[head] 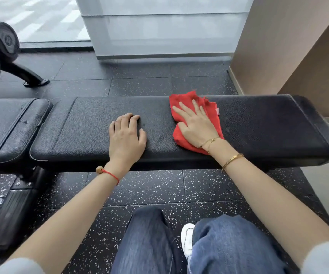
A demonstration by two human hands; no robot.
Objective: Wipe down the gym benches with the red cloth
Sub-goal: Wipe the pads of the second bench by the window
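Red string bracelet (pixel 110 175) with bead just behind left hand (pixel 127 135). Gold bangle (pixel 231 160) and thin chains behind right hand (pixel 196 127). Pale rolled sleeves, blue jeans (pixel 229 246), white shoe (pixel 187 242).

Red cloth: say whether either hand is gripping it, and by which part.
Neither grips it. The right hand lies flat, fingers spread, pressing the middle of the red cloth onto the bench pad. The left hand rests bare on the pad.
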